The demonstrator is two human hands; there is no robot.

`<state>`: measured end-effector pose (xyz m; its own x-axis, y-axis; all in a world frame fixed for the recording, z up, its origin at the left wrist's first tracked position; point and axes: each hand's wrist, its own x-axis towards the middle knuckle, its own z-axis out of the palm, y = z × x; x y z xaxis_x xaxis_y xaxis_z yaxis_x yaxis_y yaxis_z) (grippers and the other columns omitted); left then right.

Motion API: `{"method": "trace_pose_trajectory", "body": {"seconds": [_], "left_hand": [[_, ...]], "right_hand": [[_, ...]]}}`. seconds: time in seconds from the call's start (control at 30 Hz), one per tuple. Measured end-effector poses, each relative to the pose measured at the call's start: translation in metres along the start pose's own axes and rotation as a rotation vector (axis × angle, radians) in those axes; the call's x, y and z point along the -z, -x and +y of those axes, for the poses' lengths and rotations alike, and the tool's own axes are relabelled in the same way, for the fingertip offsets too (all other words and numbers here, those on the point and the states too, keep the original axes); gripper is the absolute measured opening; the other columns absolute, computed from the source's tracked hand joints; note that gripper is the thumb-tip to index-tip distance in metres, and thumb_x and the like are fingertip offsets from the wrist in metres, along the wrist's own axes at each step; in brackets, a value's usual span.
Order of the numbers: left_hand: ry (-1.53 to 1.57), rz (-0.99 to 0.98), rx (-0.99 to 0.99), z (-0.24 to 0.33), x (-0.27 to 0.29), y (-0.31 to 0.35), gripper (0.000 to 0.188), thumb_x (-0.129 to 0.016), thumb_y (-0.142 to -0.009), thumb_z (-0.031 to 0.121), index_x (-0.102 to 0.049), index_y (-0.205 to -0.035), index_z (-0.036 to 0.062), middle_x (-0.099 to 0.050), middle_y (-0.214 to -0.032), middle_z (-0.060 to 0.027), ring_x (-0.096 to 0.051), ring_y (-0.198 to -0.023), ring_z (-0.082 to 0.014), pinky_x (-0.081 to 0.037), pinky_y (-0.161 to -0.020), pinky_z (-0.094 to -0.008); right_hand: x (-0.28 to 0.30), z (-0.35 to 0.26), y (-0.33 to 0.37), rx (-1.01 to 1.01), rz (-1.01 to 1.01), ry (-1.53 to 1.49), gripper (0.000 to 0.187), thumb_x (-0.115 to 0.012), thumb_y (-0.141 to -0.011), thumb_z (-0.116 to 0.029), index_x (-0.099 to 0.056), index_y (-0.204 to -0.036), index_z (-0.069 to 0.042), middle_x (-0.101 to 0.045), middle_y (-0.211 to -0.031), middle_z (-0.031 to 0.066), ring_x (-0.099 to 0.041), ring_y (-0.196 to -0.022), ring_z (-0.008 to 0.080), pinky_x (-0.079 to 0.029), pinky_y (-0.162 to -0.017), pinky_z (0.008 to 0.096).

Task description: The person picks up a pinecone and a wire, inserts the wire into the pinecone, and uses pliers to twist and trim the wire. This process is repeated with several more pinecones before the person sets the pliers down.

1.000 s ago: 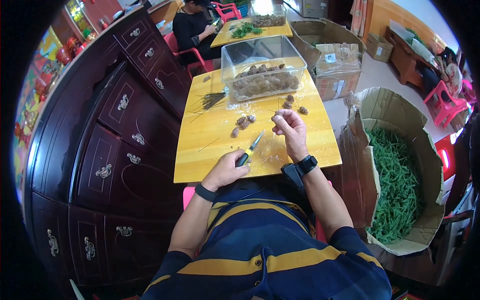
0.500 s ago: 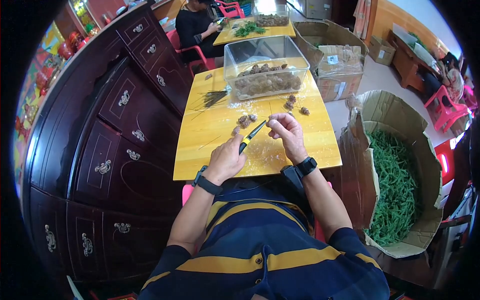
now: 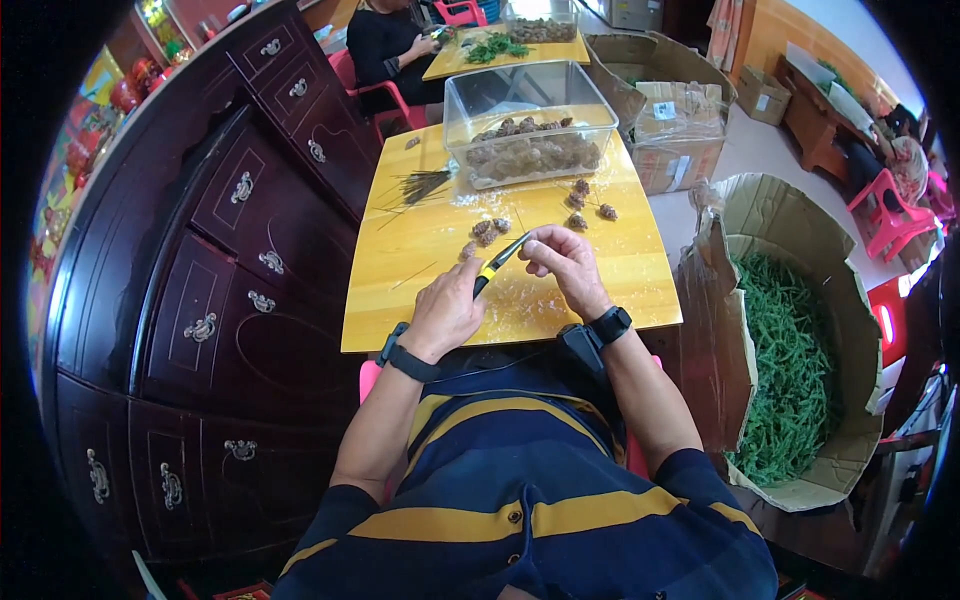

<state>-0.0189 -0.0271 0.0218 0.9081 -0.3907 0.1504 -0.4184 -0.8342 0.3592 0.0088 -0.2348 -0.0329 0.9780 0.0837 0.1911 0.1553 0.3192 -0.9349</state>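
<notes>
My left hand (image 3: 450, 307) is closed round pliers (image 3: 487, 273) with yellow and black handles. Their dark jaws point up and right, reaching my right fingertips. My right hand (image 3: 563, 266) is closed in a pinch above the table. A thin wire (image 3: 518, 218) sticks up beside those fingers and the plier tip; whatever else they grip is hidden. Small brown pine cones (image 3: 487, 234) lie just beyond my hands, and more cones (image 3: 579, 200) sit to the right. A bundle of thin dark wires (image 3: 425, 185) rests at the left, with a loose wire (image 3: 413, 276) nearer.
A clear plastic bin (image 3: 530, 170) of pine cones stands at the far end of the yellow table (image 3: 390, 325). Dark drawers (image 3: 235, 300) flank the left. An open carton (image 3: 745, 400) of green artificial foliage (image 3: 790, 370) stands right. Beyond, a person (image 3: 385, 50) sits at another table.
Both hands have shifted slightly left. The plier tips now meet my right fingertips, and the thin wire has moved left with them. The seated person beyond has leaned somewhat.
</notes>
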Motion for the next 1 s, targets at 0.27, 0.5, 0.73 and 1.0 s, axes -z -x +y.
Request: {"method": "trace_pose_trajectory", "body": {"seconds": [0.27,0.5,0.73,1.0], "left_hand": [[-0.032,-0.044,-0.032,-0.004,0.008,0.005,0.044,-0.055,-0.083,0.009,-0.049,-0.126,0.0019,-0.062,-0.11,-0.0238,-0.06,-0.101,-0.0413,-0.049,-0.084,-0.0479],[-0.01,-0.038,-0.049,-0.01,0.004,0.008,0.037,-0.057,-0.085,0.011,-0.052,-0.12,0.0025,-0.064,-0.103,-0.024,-0.062,-0.095,-0.0423,-0.049,-0.08,-0.0487],[0.101,-0.074,-0.067,-0.005,0.001,0.01,0.032,-0.063,-0.088,0.019,-0.055,-0.116,0.0051,-0.065,-0.088,-0.0247,-0.063,-0.086,-0.0433,-0.048,-0.074,-0.0497],[0.109,-0.08,0.129,-0.004,-0.004,0.018,0.03,-0.062,-0.089,0.02,-0.057,-0.113,0.0028,-0.064,-0.088,-0.0259,-0.062,-0.087,-0.0452,-0.048,-0.073,-0.049]], "right_hand": [[0.004,0.004,-0.002,-0.047,-0.067,-0.034,0.014,-0.064,-0.092,-0.017,-0.066,-0.096,-0.004,-0.068,-0.081,0.0037,-0.062,-0.069,0.0087,-0.048,-0.064,0.0215],[0.009,0.001,-0.004,-0.131,-0.148,-0.113,0.013,-0.062,-0.092,-0.018,-0.065,-0.091,-0.005,-0.065,-0.076,0.0021,-0.059,-0.065,0.0087,-0.048,-0.063,0.0225],[0.024,-0.001,-0.004,-0.39,-0.291,-0.396,0.016,-0.061,-0.092,-0.02,-0.066,-0.091,-0.006,-0.065,-0.075,0.0027,-0.058,-0.063,0.0096,-0.047,-0.059,0.0235],[0.003,0.003,0.003,0.076,-0.001,0.243,0.024,-0.067,-0.09,-0.023,-0.064,-0.099,-0.001,-0.066,-0.086,0.0078,-0.062,-0.065,0.0119,-0.051,-0.059,0.0252]]}}
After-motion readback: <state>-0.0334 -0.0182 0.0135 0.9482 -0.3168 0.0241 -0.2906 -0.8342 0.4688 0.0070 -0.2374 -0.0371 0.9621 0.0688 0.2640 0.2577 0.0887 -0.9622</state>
